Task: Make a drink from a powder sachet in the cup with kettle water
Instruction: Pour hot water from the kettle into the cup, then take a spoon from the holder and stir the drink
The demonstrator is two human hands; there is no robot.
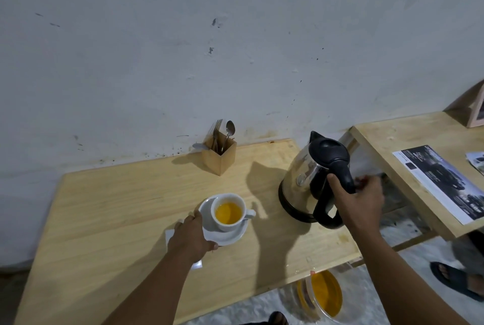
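A white cup [237, 207] holding orange-yellow liquid stands on a white saucer [230, 237] near the middle of the wooden table [110, 220]. My left hand [190, 235] grips the saucer's left rim. A white sachet [170, 235] lies flat under that hand, mostly hidden. To the right stands a steel kettle [303, 175] with a black lid and handle, upright on its black base. My right hand [358, 201] is wrapped around the kettle's handle.
A wooden holder [220, 154] with forks and a spoon stands by the wall. A second wooden table [408, 146] with printed sheets is at right. On the floor sit a clear tub with orange contents [324, 296] and a sandalled foot [455, 280].
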